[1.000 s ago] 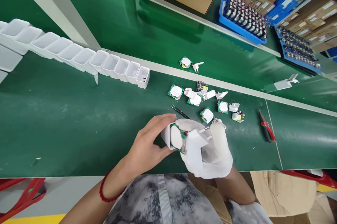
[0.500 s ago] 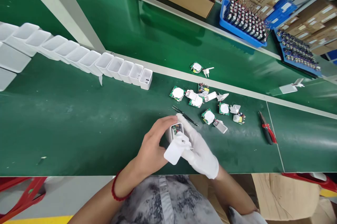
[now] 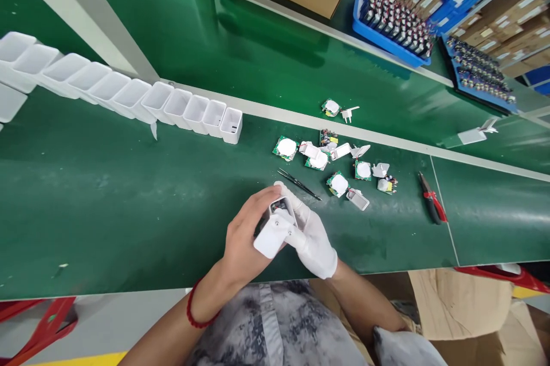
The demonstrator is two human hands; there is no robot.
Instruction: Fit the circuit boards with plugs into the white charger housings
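Near the table's front edge, my bare left hand (image 3: pixel 246 234) is wrapped round the left side of a white plastic adapter housing (image 3: pixel 294 212). My right hand (image 3: pixel 317 244), in a white glove, closes on the housing from the right, its thumb by the lid. Inside the housing's open end, part of a circuit board (image 3: pixel 280 204) shows. A white lid with plug pins (image 3: pixel 271 237) hangs tilted over that opening, partly covering it. Beyond my hands lie black tweezers (image 3: pixel 299 184). How deep the board sits is hidden.
White empty housings (image 3: pixel 196 114) form a row along the back left. Several circuit boards (image 3: pixel 338 184) with white plug parts lie beyond my right hand. Red-handled pliers (image 3: pixel 433 201) rest at right. A blue tray of parts (image 3: pixel 393 56) stands on the shelf behind.
The lid has tilted and shifted over the housing's opening, showing its pins more plainly. Both hands remain on the housing. The whole view has shifted slightly.
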